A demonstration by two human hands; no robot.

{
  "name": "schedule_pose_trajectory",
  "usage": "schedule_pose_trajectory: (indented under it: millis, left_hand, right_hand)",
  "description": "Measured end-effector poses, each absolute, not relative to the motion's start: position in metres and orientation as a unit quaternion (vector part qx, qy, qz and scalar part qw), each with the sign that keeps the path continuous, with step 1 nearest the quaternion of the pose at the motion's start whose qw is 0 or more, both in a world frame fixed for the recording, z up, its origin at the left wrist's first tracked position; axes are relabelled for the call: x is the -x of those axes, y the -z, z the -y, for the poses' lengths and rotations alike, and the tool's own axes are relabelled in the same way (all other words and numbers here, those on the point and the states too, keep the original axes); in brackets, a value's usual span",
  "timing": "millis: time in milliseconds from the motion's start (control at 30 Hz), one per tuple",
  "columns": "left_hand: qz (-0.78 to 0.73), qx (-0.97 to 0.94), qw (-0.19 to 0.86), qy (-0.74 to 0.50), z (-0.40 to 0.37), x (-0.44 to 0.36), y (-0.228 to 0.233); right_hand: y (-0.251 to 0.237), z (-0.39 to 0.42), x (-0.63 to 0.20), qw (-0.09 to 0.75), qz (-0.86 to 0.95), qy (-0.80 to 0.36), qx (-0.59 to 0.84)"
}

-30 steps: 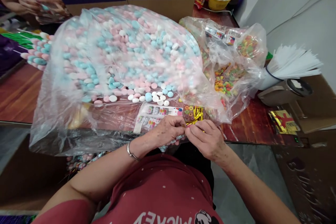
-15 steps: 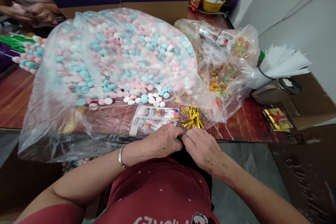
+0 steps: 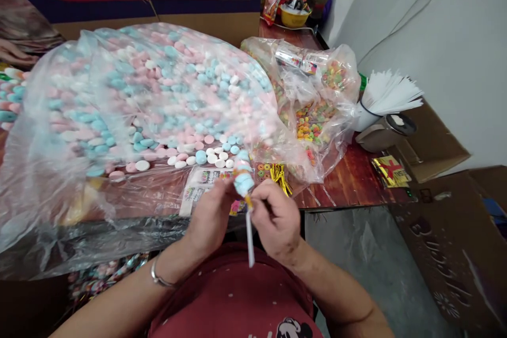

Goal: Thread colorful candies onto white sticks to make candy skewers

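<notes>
Between my two hands is a marshmallow skewer (image 3: pixel 243 182) of blue, pink and white pieces, with its white stick (image 3: pixel 250 240) pointing down towards me. A gold twist tie (image 3: pixel 248 201) sits around the base of the sweets. My right hand (image 3: pixel 277 219) is closed, its fingertips pinching at this tie. My left hand (image 3: pixel 212 216) is closed at the skewer's left side, with some fingertips hidden behind it. More gold twist ties (image 3: pixel 280 179) lie in a bunch just beyond my right hand. Flat printed wrappers (image 3: pixel 194 190) lie beyond my left.
A big clear bag of marshmallows (image 3: pixel 178 84) spreads over the table, some loose at its mouth. To its right lies a bag of coloured cereal rings (image 3: pixel 309 127). White sticks (image 3: pixel 390 92) stand in a cup beside a mug (image 3: pixel 380 134). Another person's hand (image 3: pixel 16 54) is at far left.
The marshmallow skewer has come up into view between my hands, stick downwards. My hands have moved apart from their close pinch at the table edge. The view has swung right.
</notes>
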State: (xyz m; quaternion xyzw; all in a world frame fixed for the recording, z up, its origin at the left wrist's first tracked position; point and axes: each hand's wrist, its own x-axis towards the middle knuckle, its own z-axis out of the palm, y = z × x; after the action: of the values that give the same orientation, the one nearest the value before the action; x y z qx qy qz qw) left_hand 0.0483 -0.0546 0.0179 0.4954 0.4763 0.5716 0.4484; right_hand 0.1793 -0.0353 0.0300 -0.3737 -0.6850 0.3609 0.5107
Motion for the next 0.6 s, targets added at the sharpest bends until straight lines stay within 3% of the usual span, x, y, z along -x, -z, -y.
schedule_pose_trajectory:
  millis: [100,200,333,500,600]
  left_hand:
    - [-0.368,-0.503,0.479,-0.618,0.055,-0.027,-0.032]
    - [-0.298,-0.618,0.492,-0.537,0.064,-0.009,-0.039]
    - [-0.455,-0.534,0.525,-0.482,0.08,-0.006,-0.028]
    - [-0.511,-0.338,0.56,-0.558,0.092,-0.019,-0.016]
    - [-0.487,-0.291,0.505,-0.65,0.096,-0.016,-0.016]
  right_hand:
    - [-0.021,0.037,-0.17,0.489,0.682,-0.403,0.365]
    - [-0.016,0.034,-0.168,0.508,0.674,-0.368,0.39]
    - [-0.018,0.043,-0.162,0.53,0.692,-0.353,0.34]
    - [-0.008,0.061,-0.143,0.416,0.689,-0.512,0.299]
    - [0.002,0.062,-0.139,0.335,0.707,-0.554,0.286]
